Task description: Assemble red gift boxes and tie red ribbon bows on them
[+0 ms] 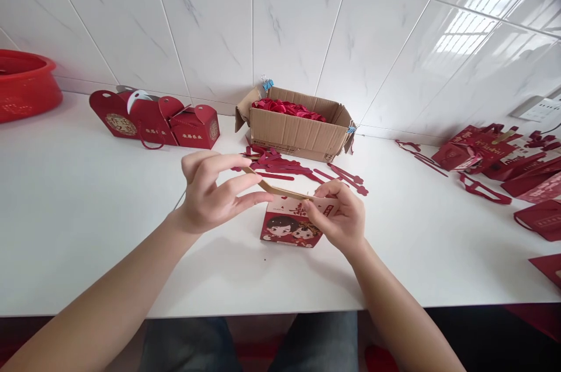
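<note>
A small red and white gift box (291, 229) with a cartoon couple on its front stands on the white table before me. A flat, gold-brown handle strip (283, 190) runs across its top, bent upward at the left. My left hand (208, 194) pinches the raised left end between thumb and fingertips, the other fingers spread. At the upper right edge of the box, my right hand (344, 214) is closed, thumb and fingers gripping the strip's right end together with the box top. Part of the box's top edge is hidden by the hands.
Behind the box, loose dark-red strips (280, 166) lie before an open cardboard box (295, 132) of red ribbon. Red gift boxes (153, 121) stand at left, beside a red basin (26, 86). More red boxes (491, 153) and a handle loop (484, 188) are at right.
</note>
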The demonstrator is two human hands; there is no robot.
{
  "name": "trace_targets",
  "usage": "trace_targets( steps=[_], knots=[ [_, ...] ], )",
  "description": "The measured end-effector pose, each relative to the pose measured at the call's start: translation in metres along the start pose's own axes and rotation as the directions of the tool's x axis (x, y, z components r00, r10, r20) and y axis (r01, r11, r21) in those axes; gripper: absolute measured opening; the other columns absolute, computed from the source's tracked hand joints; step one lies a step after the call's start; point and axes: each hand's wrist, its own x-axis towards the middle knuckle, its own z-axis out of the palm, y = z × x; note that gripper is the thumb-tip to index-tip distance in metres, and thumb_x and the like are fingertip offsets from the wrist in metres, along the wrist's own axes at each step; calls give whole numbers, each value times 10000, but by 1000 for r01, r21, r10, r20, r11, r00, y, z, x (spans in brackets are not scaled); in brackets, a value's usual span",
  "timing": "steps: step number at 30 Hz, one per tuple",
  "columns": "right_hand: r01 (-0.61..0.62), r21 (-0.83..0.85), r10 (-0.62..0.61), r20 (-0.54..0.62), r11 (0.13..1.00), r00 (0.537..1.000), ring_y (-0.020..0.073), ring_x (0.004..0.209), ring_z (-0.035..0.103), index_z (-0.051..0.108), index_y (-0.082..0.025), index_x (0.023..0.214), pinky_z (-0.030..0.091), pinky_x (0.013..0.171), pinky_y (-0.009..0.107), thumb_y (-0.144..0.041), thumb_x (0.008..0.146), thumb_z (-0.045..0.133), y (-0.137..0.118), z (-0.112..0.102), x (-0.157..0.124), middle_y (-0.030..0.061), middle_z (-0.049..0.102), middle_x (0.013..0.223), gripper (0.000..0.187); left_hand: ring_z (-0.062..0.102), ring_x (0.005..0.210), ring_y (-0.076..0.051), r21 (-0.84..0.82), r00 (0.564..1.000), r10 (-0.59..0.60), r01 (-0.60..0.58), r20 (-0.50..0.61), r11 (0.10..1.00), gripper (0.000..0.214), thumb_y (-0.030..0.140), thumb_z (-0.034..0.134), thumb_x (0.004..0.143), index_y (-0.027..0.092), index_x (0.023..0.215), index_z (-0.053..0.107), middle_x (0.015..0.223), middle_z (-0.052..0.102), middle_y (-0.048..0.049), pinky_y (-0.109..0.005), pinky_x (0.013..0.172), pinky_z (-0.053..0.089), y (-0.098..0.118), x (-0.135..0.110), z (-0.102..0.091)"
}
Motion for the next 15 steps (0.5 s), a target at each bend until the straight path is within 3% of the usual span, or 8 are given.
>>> trace_targets(
  steps=[4, 7, 10, 15],
  knots=[
    [-84, 58, 86, -35, 995, 996, 99, 493, 511, 489, -226, 768, 407, 417, 222, -203, 763, 690, 3, -4, 2, -43, 555, 611, 202, 569, 738, -202, -12, 998, 21, -20, 54, 1000, 342, 555, 824, 564, 322, 736, 642, 809, 605, -17, -395, 731, 429, -10, 1, 4],
    [-80, 69, 83, -32, 994, 996, 100, 497, 511, 490, -227, 770, 402, 415, 222, -203, 761, 693, 3, -5, 2, -39, 562, 615, 204, 559, 739, -200, 14, 997, 58, -57, -51, 998, 247, 444, 822, 631, 334, 769, 649, 803, 610, -14, -385, 716, 412, -12, 2, 8],
    [-76, 70, 75, 15, 995, 997, 102, 508, 516, 499, -224, 775, 405, 417, 223, -218, 765, 688, 0, -4, 1, -28, 574, 636, 189, 542, 752, -210, 86, 964, 181, -167, -194, 982, 205, 295, 812, 666, 360, 801, 671, 795, 629, -13, -375, 682, 405, -11, 4, 8],
    [-23, 101, 14, 83, 995, 996, 91, 495, 495, 511, -215, 785, 398, 425, 221, -223, 774, 683, -6, 1, -2, -36, 555, 619, 173, 516, 799, -223, 169, 919, 272, -231, -286, 958, 227, 207, 776, 709, 395, 828, 727, 802, 638, -27, -386, 684, 426, -9, 11, -1]
  ],
)
